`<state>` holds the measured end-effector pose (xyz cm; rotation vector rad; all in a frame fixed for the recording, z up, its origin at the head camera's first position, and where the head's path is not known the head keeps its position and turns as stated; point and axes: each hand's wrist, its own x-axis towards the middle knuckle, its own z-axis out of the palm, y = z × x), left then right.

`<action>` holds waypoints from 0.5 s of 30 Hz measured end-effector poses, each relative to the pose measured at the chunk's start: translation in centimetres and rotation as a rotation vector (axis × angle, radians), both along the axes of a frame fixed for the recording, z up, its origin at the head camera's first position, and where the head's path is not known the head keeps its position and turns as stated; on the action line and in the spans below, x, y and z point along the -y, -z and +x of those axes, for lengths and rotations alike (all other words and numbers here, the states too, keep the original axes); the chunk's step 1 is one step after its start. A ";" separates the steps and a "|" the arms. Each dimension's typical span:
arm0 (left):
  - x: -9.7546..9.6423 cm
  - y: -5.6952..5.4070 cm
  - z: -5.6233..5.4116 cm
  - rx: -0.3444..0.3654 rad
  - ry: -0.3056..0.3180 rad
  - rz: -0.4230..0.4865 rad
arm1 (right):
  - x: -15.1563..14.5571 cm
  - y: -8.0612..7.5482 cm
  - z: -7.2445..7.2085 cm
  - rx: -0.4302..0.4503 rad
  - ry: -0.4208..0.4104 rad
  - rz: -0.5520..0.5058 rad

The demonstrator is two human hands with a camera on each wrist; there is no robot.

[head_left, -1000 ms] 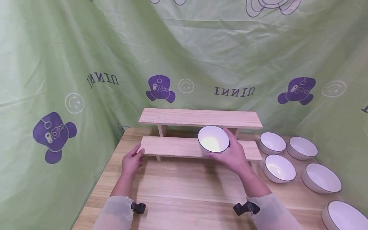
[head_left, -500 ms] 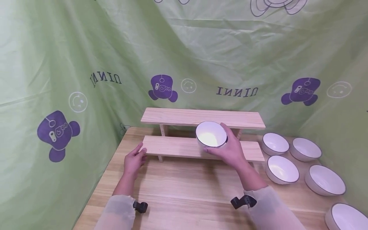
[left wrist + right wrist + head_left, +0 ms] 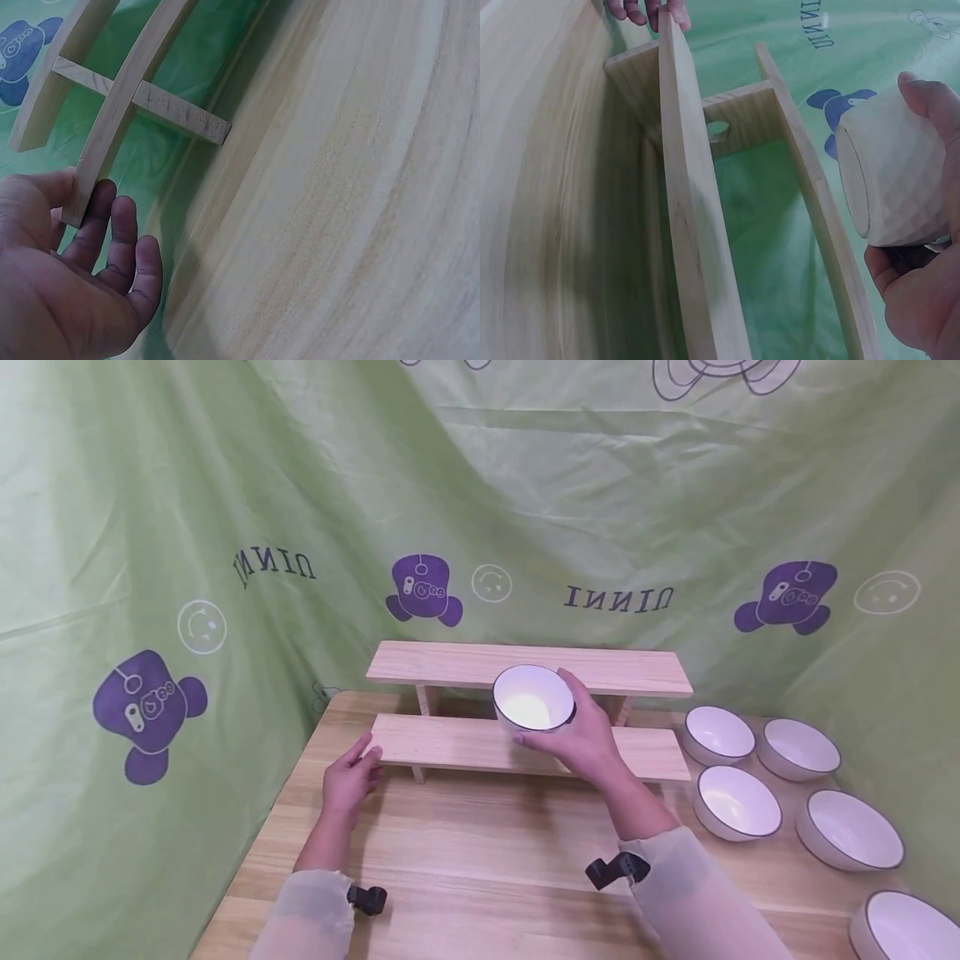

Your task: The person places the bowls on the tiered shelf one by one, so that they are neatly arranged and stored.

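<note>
My right hand [image 3: 587,735] grips a white bowl [image 3: 532,697] with a dark rim, fingers round its far side and thumb at the near side. In the head view the bowl overlaps both boards of a two-tier wooden rack [image 3: 442,741]. The right wrist view shows the bowl's faceted outer wall [image 3: 900,169] and its base, held apart from the boards. My left hand [image 3: 350,783] pinches the left end of the rack's lower board, with the thumb on one face and the index finger on the other, as the left wrist view [image 3: 97,255] shows.
Several more white bowls with dark rims, such as the near one [image 3: 737,803], stand on the wooden table [image 3: 465,877] to the right of the rack. A green printed curtain [image 3: 525,510] hangs behind and at both sides.
My right hand has carried the bowl left and upward, from over the lower board towards the upper one. The left hand keeps its pinch on the rack. The head view has shifted slightly.
</note>
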<state>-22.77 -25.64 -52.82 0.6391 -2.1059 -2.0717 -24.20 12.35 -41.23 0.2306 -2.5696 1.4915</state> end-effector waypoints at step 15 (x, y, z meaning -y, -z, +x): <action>-0.2 -0.2 -0.1 -0.004 -0.019 -0.003 | 2.1 -1.0 -1.4 -0.026 -0.036 -0.024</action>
